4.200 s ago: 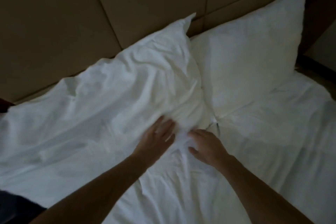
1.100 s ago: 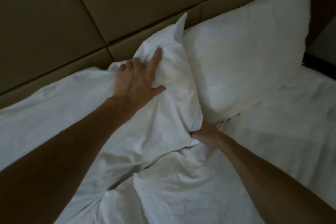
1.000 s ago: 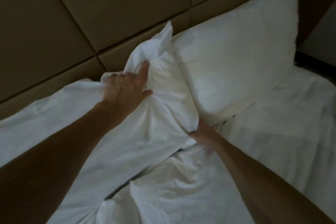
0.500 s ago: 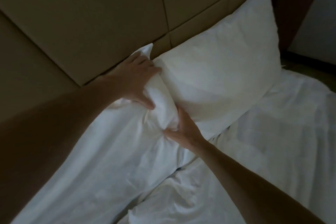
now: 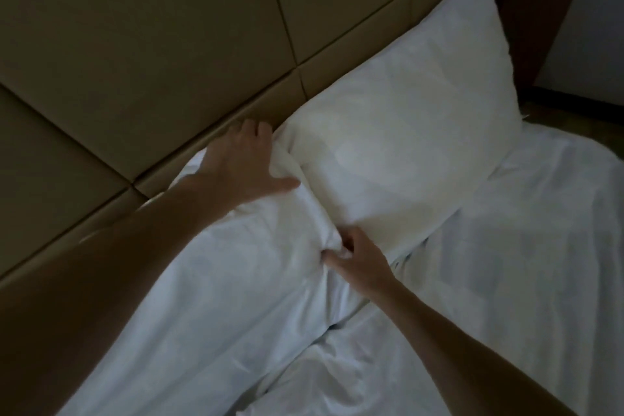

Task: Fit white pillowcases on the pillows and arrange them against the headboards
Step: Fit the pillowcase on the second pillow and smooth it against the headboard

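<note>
Now down: the near pillow's corner meets the headboard

Since a second ago the near pillow has been pushed back. Its top corner, then standing proud, now lies low against the headboard, touching the second pillow that leans on the same headboard. The left hand presses that corner with straight fingers, gripping nothing. The right hand, at the pillow's edge farther from the headboard, pinches a fold of its case. Probably only smoothing and squaring remain for this pillow.
</note>
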The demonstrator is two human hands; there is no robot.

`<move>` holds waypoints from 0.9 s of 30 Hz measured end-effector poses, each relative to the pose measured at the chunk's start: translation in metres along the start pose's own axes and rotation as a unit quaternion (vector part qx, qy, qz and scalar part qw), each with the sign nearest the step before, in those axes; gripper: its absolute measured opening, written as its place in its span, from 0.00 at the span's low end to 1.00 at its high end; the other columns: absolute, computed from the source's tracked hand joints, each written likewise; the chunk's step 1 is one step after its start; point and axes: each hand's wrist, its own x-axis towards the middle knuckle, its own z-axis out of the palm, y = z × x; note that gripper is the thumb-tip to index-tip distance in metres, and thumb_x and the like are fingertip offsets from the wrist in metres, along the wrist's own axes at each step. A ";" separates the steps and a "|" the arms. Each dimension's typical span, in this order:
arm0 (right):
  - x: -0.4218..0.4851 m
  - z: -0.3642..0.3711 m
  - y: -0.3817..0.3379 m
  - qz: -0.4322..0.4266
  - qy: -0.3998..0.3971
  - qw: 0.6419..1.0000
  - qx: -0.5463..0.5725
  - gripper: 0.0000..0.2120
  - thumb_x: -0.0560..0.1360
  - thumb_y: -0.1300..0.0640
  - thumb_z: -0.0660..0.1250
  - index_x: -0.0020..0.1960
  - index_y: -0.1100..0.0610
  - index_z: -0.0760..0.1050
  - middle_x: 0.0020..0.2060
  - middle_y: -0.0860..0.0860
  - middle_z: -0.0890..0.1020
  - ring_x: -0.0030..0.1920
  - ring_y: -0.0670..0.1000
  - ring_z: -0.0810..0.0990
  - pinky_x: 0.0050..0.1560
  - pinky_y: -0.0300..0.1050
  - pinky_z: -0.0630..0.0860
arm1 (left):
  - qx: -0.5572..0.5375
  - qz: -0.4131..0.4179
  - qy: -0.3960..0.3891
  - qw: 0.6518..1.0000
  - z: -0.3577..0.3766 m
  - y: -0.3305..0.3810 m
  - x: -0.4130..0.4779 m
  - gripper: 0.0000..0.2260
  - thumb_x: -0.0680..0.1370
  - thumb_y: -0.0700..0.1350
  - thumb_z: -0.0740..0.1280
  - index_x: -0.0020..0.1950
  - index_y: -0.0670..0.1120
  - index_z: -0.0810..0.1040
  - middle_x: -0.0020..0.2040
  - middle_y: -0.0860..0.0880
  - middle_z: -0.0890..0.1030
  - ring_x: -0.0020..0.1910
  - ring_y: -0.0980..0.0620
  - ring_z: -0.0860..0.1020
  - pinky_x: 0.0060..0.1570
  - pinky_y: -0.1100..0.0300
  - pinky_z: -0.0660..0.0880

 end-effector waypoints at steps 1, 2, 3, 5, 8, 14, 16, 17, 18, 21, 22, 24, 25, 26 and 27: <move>0.001 0.003 0.004 0.031 -0.024 0.999 0.007 0.33 0.65 0.33 0.72 0.64 0.47 0.71 0.57 0.43 0.79 0.57 0.49 0.79 0.57 0.50 0.76 | 0.054 -0.002 0.003 0.999 0.002 0.006 -0.001 0.43 0.65 0.76 0.68 0.64 0.43 0.69 0.60 0.42 0.75 0.59 0.42 0.75 0.56 0.48 0.74; 0.002 0.007 0.009 0.058 -0.052 0.997 0.015 0.39 0.63 0.29 0.71 0.69 0.46 0.68 0.62 0.43 0.76 0.61 0.51 0.77 0.59 0.50 0.74 | 0.101 -0.007 -0.004 0.995 0.002 0.010 -0.002 0.44 0.64 0.78 0.64 0.63 0.43 0.71 0.58 0.43 0.77 0.57 0.43 0.76 0.58 0.48 0.72; 0.003 0.011 0.014 0.075 -0.076 0.994 0.024 0.44 0.62 0.25 0.69 0.72 0.45 0.66 0.65 0.43 0.74 0.65 0.52 0.76 0.61 0.50 0.73 | 0.139 -0.010 -0.015 0.990 -0.001 0.013 0.000 0.44 0.64 0.80 0.61 0.60 0.44 0.72 0.53 0.44 0.79 0.54 0.44 0.78 0.60 0.48 0.70; 0.007 0.018 0.024 0.093 -0.097 0.990 0.051 0.49 0.58 0.19 0.67 0.73 0.42 0.66 0.66 0.42 0.75 0.65 0.52 0.77 0.63 0.51 0.74 | 0.181 -0.009 -0.024 0.983 -0.008 0.014 0.005 0.43 0.65 0.82 0.55 0.56 0.45 0.72 0.42 0.47 0.79 0.47 0.45 0.80 0.62 0.47 0.67; 0.016 0.020 0.035 0.132 -0.101 0.983 0.077 0.53 0.52 0.16 0.68 0.70 0.42 0.70 0.61 0.43 0.81 0.56 0.50 0.82 0.59 0.53 0.79 | 0.139 0.003 -0.015 0.990 -0.011 0.005 0.011 0.40 0.68 0.79 0.58 0.60 0.45 0.69 0.43 0.47 0.77 0.48 0.43 0.81 0.47 0.51 0.69; 0.011 0.020 0.036 0.128 -0.104 0.986 0.036 0.58 0.53 0.14 0.63 0.76 0.43 0.63 0.70 0.45 0.74 0.66 0.52 0.76 0.67 0.55 0.73 | 0.111 0.164 0.047 0.979 0.000 -0.012 0.001 0.36 0.72 0.73 0.56 0.67 0.47 0.70 0.62 0.45 0.77 0.61 0.43 0.73 0.63 0.47 0.68; 0.010 0.017 0.034 0.137 -0.124 0.982 0.034 0.61 0.53 0.14 0.64 0.78 0.45 0.60 0.72 0.47 0.72 0.69 0.54 0.74 0.69 0.55 0.71 | 0.130 0.126 0.012 0.983 -0.006 -0.014 0.004 0.35 0.73 0.74 0.58 0.67 0.48 0.70 0.62 0.45 0.77 0.61 0.43 0.73 0.63 0.48 0.67; 0.008 0.013 0.029 0.147 -0.132 0.980 0.035 0.62 0.53 0.15 0.65 0.79 0.47 0.59 0.73 0.48 0.71 0.70 0.54 0.73 0.70 0.54 0.70 | 0.150 0.117 0.026 0.981 -0.013 -0.016 0.006 0.33 0.74 0.72 0.58 0.66 0.47 0.70 0.61 0.45 0.78 0.60 0.43 0.75 0.62 0.48 0.67; 0.006 0.008 0.022 0.154 -0.134 0.979 0.031 0.61 0.54 0.17 0.67 0.79 0.48 0.59 0.73 0.49 0.71 0.70 0.55 0.73 0.69 0.53 0.70 | 0.164 0.120 0.050 0.978 -0.020 -0.017 0.005 0.30 0.76 0.69 0.58 0.64 0.46 0.71 0.58 0.44 0.79 0.57 0.42 0.76 0.60 0.48 0.68; -0.008 -0.006 -0.003 0.097 -0.069 0.992 -0.043 0.44 0.65 0.31 0.71 0.74 0.52 0.66 0.66 0.51 0.77 0.65 0.56 0.76 0.62 0.48 0.73 | 0.139 0.137 0.106 0.975 -0.035 -0.037 -0.015 0.23 0.78 0.62 0.59 0.61 0.46 0.73 0.52 0.44 0.81 0.51 0.42 0.78 0.52 0.48 0.72; -0.013 -0.010 -0.014 0.042 -0.027 0.996 -0.076 0.36 0.69 0.36 0.71 0.70 0.52 0.68 0.62 0.49 0.78 0.63 0.55 0.77 0.59 0.47 0.73 | 0.107 0.129 0.114 0.979 -0.035 -0.049 -0.029 0.23 0.78 0.62 0.60 0.62 0.46 0.74 0.52 0.44 0.81 0.50 0.41 0.78 0.50 0.48 0.73; -0.026 -0.016 -0.045 -0.093 0.055 0.988 -0.115 0.25 0.74 0.44 0.69 0.67 0.51 0.70 0.59 0.47 0.78 0.61 0.54 0.77 0.57 0.47 0.74 | 0.045 0.087 0.124 0.987 -0.028 -0.073 -0.066 0.26 0.77 0.66 0.62 0.63 0.46 0.75 0.53 0.45 0.80 0.51 0.41 0.78 0.46 0.48 0.76; -0.033 -0.017 -0.063 -0.160 0.087 0.975 -0.126 0.24 0.75 0.46 0.68 0.68 0.52 0.69 0.60 0.48 0.77 0.63 0.53 0.75 0.58 0.48 0.74 | 0.029 0.061 0.129 0.989 -0.022 -0.085 -0.087 0.29 0.76 0.68 0.61 0.63 0.46 0.75 0.52 0.46 0.79 0.50 0.42 0.79 0.44 0.49 0.77; -0.038 -0.017 -0.081 -0.224 0.111 0.958 -0.138 0.24 0.75 0.47 0.68 0.69 0.52 0.69 0.63 0.49 0.76 0.63 0.53 0.74 0.60 0.48 0.75 | 0.017 0.037 0.132 0.990 -0.013 -0.095 -0.110 0.31 0.74 0.70 0.60 0.63 0.46 0.75 0.51 0.46 0.80 0.48 0.42 0.80 0.41 0.49 0.77; -0.045 -0.015 -0.101 -0.290 0.126 0.936 -0.156 0.25 0.75 0.49 0.69 0.69 0.53 0.69 0.64 0.51 0.76 0.64 0.53 0.74 0.62 0.49 0.75 | 0.005 0.013 0.132 0.991 -0.004 -0.103 -0.133 0.32 0.73 0.70 0.59 0.64 0.47 0.75 0.51 0.47 0.80 0.47 0.42 0.80 0.39 0.50 0.78</move>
